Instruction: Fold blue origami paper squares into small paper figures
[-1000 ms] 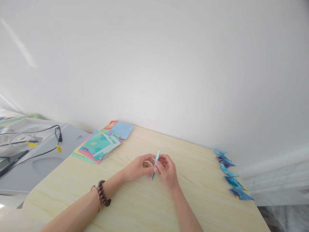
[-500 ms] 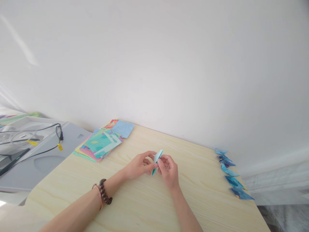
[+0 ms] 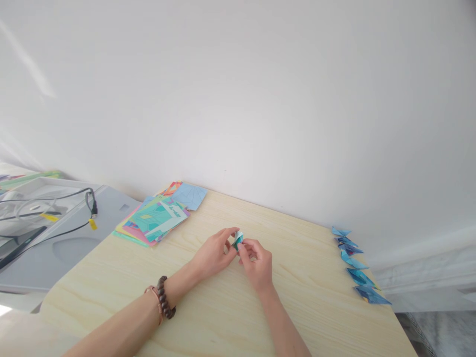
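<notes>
A small piece of folded teal origami paper is held just above the table, pinched between both hands. My left hand, with a dark beaded bracelet at the wrist, grips it from the left with thumb and fingers. From the right, my right hand has its thumb and forefinger closed on the lower right side of the paper. Fingers cover much of the paper, so its full shape is hidden.
A stack of patterned paper sheets lies at the table's back left, with a light blue sheet beside it. Several folded blue paper pieces line the right edge. Black cables and a grey-white case are at left.
The folded paper has turned in my fingers; its long upright shape now looks shorter and more opened at the top. Both hands have drawn slightly closer together.
</notes>
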Motion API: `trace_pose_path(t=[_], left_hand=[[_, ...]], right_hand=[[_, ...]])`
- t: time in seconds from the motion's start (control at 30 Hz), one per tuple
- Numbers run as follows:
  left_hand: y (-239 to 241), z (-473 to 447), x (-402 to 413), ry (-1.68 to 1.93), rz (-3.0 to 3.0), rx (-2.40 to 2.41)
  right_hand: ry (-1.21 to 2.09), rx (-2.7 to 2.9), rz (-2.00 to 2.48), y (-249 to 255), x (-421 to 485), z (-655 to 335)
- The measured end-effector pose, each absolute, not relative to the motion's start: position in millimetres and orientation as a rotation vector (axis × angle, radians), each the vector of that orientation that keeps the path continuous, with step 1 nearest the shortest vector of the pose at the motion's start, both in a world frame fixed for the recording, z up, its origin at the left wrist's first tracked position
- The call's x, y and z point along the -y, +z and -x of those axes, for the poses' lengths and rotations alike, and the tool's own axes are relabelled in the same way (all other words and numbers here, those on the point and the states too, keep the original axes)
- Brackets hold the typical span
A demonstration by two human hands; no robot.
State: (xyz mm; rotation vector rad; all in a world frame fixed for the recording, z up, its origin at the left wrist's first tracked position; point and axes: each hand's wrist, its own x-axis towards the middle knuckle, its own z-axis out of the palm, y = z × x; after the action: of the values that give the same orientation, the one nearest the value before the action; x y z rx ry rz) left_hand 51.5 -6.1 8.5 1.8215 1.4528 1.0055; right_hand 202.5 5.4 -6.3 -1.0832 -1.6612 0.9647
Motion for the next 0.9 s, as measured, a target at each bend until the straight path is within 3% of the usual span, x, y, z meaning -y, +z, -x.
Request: trace_pose_path(t=[0.3, 0.9], left_hand=[[9.7, -51.0, 7.3, 0.774, -2.081, -1.763], [10.8, -51.0, 5.7, 0.61, -2.181, -1.863]], right_hand=[[0.62, 1.735, 1.137, -7.7, -3.9, -194.9], [0.608, 1.721, 1.132, -8.4, -3.4, -193.0]])
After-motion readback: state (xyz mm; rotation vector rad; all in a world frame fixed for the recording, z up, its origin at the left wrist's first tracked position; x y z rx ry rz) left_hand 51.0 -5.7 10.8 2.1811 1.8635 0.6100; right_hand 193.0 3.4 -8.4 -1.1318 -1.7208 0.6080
